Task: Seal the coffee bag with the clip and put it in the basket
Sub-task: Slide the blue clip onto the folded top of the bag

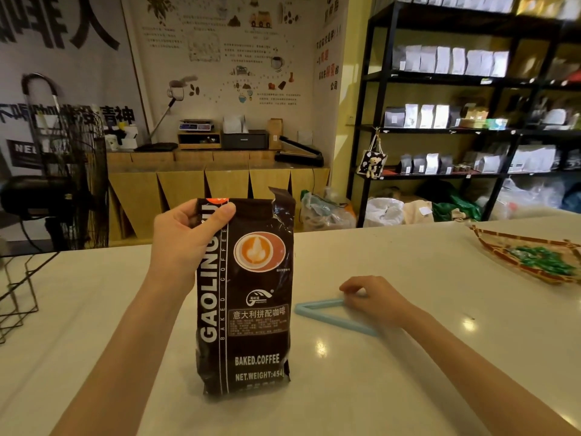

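Note:
A dark brown coffee bag (251,309) with a latte picture stands upright on the white counter (408,388). Its top is open and crumpled. My left hand (185,240) grips the bag's upper left corner, thumb across the front. A light blue clip (317,309), spread open in a V, lies flat on the counter right of the bag. My right hand (372,298) rests on the clip's far end, fingers curled over it. A black wire basket (19,291) sits at the counter's left edge, only partly in view.
A woven tray (503,243) holding green wrapped pieces sits at the far right of the counter. Beyond the counter stand a fan (63,184), a wooden sideboard and black shelves with white bags (440,61).

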Available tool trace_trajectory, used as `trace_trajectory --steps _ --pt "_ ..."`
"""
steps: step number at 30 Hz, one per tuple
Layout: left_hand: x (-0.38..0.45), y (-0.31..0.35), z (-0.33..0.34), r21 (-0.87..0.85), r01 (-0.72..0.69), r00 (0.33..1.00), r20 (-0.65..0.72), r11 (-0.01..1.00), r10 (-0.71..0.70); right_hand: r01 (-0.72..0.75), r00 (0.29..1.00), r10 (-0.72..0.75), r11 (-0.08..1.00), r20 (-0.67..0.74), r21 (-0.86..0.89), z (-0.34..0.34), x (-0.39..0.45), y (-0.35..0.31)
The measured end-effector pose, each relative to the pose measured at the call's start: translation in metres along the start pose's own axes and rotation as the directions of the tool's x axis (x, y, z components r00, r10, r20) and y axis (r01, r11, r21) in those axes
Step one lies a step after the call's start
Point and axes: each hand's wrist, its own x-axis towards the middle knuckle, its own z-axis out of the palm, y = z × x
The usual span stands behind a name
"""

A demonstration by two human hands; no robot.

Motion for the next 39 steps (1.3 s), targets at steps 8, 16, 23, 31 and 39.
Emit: trace_trajectory --steps 8,16,23,31,39 --pt "-0.001 -0.001 0.000 -0.003 -0.004 1.000 0.007 1.000 0.004 0.075 0.989 -0.051 0.983 -0.139 0.170 0.002 0.002 -0.010" --pt "-0.003 -0.001 -0.001 0.010 -0.016 1.000 0.001 1.000 0.016 0.185 0.943 0.109 0.615 -0.315 0.767 -0.038 0.003 -0.063" --pt "-0.004 -0.001 -0.002 0.033 -0.029 0.999 0.017 0.999 0.029 0.468 0.881 -0.214 0.523 -0.422 0.712 -0.081 -0.008 -0.153" --pt "-0.007 0.004 -0.002 0.026 0.011 1.000 -0.024 1.000 -0.010 0.511 0.848 -0.355 0.744 -0.393 0.430 -0.072 0.004 -0.181" --pt "-0.008 0.003 -0.001 0.043 -0.067 0.998 -0.013 0.997 0.068 0.477 0.878 -0.401 0.770 -0.261 0.424 -0.070 0.007 -0.180"
